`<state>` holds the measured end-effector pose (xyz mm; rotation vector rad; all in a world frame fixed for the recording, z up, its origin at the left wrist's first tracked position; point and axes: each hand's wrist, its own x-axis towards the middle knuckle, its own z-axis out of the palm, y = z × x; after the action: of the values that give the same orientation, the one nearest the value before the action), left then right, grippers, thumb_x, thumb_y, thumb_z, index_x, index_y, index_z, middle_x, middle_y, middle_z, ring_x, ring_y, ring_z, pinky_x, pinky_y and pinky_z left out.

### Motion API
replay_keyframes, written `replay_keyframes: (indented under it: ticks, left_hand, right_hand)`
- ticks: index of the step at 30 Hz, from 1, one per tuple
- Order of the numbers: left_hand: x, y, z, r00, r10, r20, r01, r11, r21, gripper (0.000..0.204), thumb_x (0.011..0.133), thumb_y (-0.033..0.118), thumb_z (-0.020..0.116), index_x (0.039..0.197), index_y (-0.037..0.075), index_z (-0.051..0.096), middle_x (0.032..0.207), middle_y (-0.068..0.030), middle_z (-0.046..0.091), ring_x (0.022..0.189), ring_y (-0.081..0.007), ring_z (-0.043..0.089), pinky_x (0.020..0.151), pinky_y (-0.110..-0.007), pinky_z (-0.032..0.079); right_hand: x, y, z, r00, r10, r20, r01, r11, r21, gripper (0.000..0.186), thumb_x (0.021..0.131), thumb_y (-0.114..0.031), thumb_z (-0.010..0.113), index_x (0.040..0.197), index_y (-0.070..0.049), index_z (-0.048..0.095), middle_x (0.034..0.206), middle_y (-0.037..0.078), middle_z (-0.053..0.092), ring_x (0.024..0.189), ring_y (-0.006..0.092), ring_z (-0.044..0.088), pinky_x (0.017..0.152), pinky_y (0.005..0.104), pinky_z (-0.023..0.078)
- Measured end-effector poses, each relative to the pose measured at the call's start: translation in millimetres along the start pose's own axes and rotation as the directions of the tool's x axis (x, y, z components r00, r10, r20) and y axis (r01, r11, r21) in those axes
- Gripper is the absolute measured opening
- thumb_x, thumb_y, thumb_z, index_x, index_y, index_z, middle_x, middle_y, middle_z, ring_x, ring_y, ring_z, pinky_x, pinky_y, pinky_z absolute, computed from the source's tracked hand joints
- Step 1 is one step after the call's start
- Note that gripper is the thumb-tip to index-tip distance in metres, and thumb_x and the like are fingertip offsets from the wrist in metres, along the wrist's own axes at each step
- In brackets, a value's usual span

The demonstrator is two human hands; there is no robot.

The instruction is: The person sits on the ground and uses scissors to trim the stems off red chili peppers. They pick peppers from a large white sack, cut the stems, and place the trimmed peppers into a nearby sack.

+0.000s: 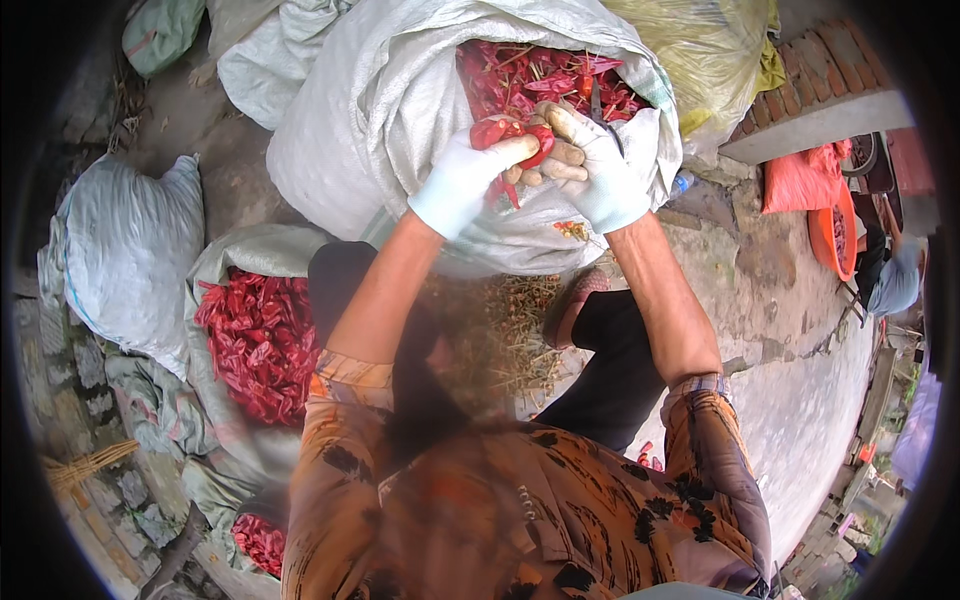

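Observation:
My left hand, in a white glove with stained fingertips, is closed on a few dried red chilies. My right hand, gloved the same way, meets it with curled fingers next to the chilies. A dark, pointed tool that looks like scissors sticks up from the right hand; its handle is mostly hidden. Both hands are over the mouth of a large white woven sack. Dried red chilies with pale stems fill this sack just beyond my fingers.
To the left, an open sack holds red chilies, beside a full white sack. Stem scraps litter the ground between my legs. At right are a red bag, an orange basin and another person.

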<state>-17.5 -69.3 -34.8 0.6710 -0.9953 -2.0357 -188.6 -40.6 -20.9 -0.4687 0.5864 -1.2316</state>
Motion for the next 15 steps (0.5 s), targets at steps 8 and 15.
replay_keyframes:
  ticks: [8, 15]
  left_hand:
    - [-9.5, 14.3, 15.0, 0.977, -0.201, -0.069, 0.184, 0.962, -0.2, 0.021, 0.092, 0.013, 0.056, 0.107, 0.0, 0.057, 0.081, -0.0043, 0.061, 0.062, -0.0125, 0.056, 0.058, -0.029, 0.048]
    - [-6.0, 6.2, -2.1, 0.959, -0.226, 0.171, 0.27, 0.911, -0.311, 0.015, 0.092, 0.018, 0.05, 0.094, 0.002, 0.052, 0.061, 0.0013, 0.038, 0.049, -0.0078, 0.033, 0.05, -0.027, 0.03]
  right_hand:
    - [-4.5, 0.7, 4.6, 0.995, -0.091, -0.048, 0.087, 0.993, -0.085, 0.014, 0.094, -0.01, 0.059, 0.104, 0.0, 0.06, 0.084, 0.001, 0.06, 0.051, 0.0004, 0.038, 0.042, 0.0165, 0.025]
    - [-8.5, 4.3, 5.0, 0.997, -0.027, 0.075, 0.022, 0.997, 0.071, 0.015, 0.095, -0.009, 0.057, 0.105, 0.001, 0.059, 0.081, 0.0, 0.058, 0.049, 0.0001, 0.036, 0.041, 0.0169, 0.025]
